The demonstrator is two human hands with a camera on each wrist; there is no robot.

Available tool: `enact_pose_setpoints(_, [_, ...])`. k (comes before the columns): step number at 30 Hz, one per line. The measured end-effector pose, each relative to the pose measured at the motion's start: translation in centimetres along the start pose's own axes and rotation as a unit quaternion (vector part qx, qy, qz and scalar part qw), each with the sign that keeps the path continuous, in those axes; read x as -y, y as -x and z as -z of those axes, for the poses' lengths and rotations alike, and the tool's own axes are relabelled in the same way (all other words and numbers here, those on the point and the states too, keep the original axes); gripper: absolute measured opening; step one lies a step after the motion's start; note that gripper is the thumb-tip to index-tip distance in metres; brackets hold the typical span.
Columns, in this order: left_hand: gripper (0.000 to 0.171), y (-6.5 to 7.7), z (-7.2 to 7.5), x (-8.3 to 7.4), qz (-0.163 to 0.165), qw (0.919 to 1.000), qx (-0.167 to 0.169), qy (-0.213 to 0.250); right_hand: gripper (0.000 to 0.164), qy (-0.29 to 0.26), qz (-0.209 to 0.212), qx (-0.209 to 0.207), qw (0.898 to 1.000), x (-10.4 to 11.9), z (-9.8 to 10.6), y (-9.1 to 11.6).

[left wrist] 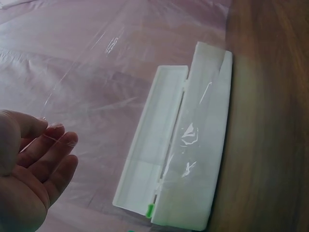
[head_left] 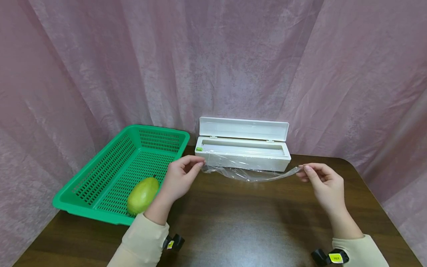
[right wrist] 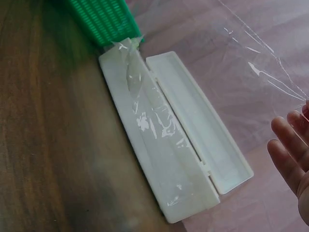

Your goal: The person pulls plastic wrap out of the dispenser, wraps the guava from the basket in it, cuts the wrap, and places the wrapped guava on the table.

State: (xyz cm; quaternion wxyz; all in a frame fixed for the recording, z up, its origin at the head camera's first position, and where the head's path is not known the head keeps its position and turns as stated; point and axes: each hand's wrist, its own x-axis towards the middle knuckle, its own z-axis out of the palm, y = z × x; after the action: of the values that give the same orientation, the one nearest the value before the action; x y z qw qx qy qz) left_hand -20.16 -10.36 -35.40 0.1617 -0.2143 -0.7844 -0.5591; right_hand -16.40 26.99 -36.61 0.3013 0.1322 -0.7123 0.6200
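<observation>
A strip of clear plastic wrap (head_left: 248, 175) sags between my two hands, in front of a white wrap dispenser box (head_left: 243, 160). My left hand (head_left: 182, 176) pinches one corner of the film between thumb and fingers, close to the box's left end. On the other side my right hand (head_left: 323, 185) pinches the opposite corner, out past the box's right end. The box's hinged lid (head_left: 244, 128) stands raised at the back, and a small green piece (head_left: 199, 149) marks its left end. In the left wrist view the transparent film overlaps the box (left wrist: 193, 145).
At the left stands a green slotted basket (head_left: 90, 215), with a green mango (head_left: 143, 195) inside near its front right corner. Everything sits on a dark brown wooden table (head_left: 247, 222). A pink curtain (head_left: 240, 66) hangs close behind the box.
</observation>
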Motion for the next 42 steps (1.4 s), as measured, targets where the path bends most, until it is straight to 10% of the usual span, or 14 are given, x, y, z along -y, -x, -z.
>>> enact_pose_setpoints(42, [0.012,3.0,-2.0,4.0,0.111,0.9920,0.044,-0.041,0.021,0.021,-0.143,-0.009,0.989,-4.5,-0.2,4.8])
